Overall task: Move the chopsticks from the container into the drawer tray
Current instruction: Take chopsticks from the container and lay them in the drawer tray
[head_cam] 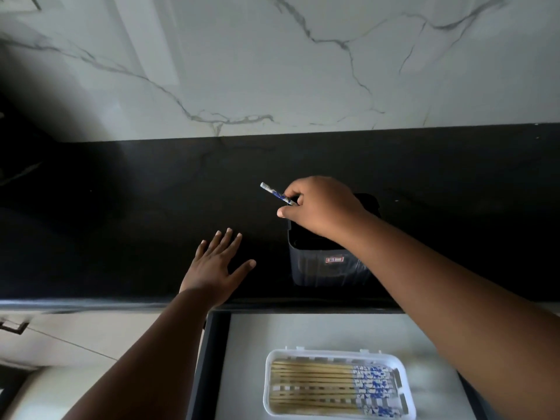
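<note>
Chopstick: patterned end points up-left, shaft slants toward container.
Right hand: fingers pinch chopstick.
Left hand: flat, fingers spread on counter.

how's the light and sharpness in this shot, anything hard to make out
Head view: dim overall, the black counter swallows the dark container, whose inside cannot be read; the marble wall carries soft window glare; wide-angle bending curves the counter edge; the white tray blurs at its right side; the right hand and its chopstick stay sharp.
</note>
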A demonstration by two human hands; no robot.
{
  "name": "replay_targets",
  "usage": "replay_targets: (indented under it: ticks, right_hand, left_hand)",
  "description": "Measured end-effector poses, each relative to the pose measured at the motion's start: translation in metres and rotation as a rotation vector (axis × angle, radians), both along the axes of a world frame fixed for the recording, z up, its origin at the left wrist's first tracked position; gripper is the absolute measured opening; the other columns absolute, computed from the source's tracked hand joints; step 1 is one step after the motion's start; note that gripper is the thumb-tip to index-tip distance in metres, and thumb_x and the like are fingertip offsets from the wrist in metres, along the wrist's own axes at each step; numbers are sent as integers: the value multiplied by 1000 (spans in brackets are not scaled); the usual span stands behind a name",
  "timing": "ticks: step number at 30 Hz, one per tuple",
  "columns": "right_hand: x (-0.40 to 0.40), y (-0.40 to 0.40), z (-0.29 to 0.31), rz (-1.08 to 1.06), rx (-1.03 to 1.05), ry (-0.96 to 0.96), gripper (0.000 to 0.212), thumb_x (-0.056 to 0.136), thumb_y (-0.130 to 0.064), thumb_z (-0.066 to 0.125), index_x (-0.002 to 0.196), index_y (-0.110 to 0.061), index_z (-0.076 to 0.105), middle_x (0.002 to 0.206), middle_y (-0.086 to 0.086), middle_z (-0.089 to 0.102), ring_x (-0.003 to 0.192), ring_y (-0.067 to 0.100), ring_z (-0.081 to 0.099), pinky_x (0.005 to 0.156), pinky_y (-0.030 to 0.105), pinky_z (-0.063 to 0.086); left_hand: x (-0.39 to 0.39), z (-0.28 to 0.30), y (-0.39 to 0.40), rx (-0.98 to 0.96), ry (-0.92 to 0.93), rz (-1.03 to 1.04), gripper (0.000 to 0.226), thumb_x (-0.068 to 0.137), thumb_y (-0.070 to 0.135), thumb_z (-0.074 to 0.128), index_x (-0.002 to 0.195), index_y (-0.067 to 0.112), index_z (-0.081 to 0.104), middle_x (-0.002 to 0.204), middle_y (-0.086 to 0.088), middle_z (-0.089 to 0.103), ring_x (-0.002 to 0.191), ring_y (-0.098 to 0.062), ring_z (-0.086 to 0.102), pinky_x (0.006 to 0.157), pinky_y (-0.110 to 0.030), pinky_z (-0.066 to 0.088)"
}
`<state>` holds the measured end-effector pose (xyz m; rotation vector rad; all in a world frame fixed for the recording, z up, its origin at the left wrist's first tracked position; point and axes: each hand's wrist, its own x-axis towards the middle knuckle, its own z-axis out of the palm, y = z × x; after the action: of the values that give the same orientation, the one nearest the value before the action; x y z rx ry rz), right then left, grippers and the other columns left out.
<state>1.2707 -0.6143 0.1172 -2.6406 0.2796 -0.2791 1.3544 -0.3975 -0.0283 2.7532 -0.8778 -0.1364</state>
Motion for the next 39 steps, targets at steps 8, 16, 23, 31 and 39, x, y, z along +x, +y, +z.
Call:
replay_targets:
  ticks: [8, 16, 23, 31, 39]
  right_hand:
    - [-8, 2, 25, -53, 19, -179, 19, 83, -36, 68, 79, -18, 70, 57, -3, 54, 61, 16, 54, 56, 26, 37]
    - [-84, -16, 152, -17, 1185, -704, 11, 84, -12, 71, 73, -11, 71, 65, 4, 69, 58, 15, 65, 60, 27, 57]
    - [-105, -23, 136, -139, 1718, -635, 9, 86, -10, 68, 78, -7, 66, 61, 2, 67, 55, 8, 67, 52, 21, 56]
    - [-117, -9, 110, -157, 2032, -439, 9, 78, -8, 71, 78, 0, 65, 60, 9, 68, 48, 13, 67, 45, 24, 57]
    - [-143, -16, 92, -469, 1244, -267, 85, 75, -44, 77, 141, -6, 39, 113, 12, 58, 93, 26, 63, 83, 40, 56]
  left_hand:
    - [-1, 0, 1, -3, 0, 15, 89, 76, 81, 10, 153, 35, 7, 157, 12, -7, 143, -5, -17, 117, -29, -13]
    - [-9, 1, 0, -177, 2, 65, 119, 58, 95, -6, 153, 27, 13, 161, 10, 6, 143, -1, -8, 117, -25, -9]
    - [-72, 112, -57, -991, -28, 3, 74, 75, 67, 61, 139, 32, 47, 141, 18, 49, 134, -2, 41, 108, -26, 35]
    - [-139, 236, -91, -1551, 103, -231, 7, 77, 19, 73, 83, 17, 75, 89, -2, 76, 87, -6, 68, 77, -16, 49]
    - [-132, 286, -88, -1355, 295, -129, 11, 80, 21, 71, 87, 13, 73, 83, -13, 74, 71, -15, 66, 69, -26, 54]
